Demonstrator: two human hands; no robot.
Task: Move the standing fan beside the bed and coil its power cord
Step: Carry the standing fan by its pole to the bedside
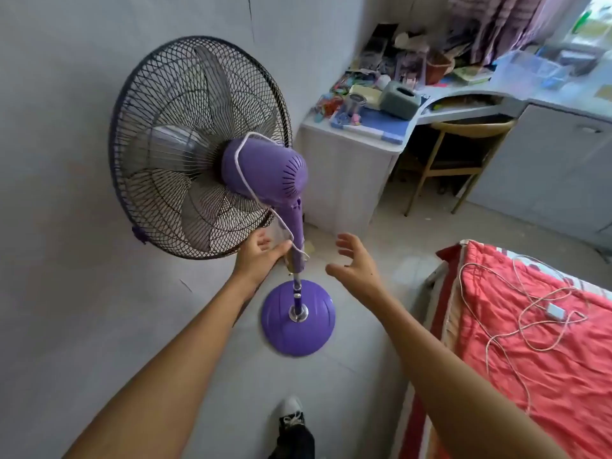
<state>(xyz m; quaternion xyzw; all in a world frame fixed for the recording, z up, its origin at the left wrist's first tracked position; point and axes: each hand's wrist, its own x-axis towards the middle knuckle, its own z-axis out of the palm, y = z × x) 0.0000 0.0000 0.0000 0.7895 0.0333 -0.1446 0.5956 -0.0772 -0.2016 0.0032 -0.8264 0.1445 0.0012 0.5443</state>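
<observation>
A purple standing fan (265, 173) with a black wire cage stands upright on its round purple base (298, 318) on the grey floor, close to the wall. Its white power cord (245, 180) is looped over the motor housing and runs down the pole. My left hand (258, 256) grips the pole just below the housing, with the cord under the thumb. My right hand (354, 260) hovers to the right of the pole, fingers spread and holding nothing. The bed with a red quilt (530, 359) lies at the right.
A white cable with an adapter (556, 311) lies loose on the quilt. A cluttered desk (381, 127) and a wooden chair (463, 154) stand behind the fan. My shoe (291, 415) is on the floor below the base.
</observation>
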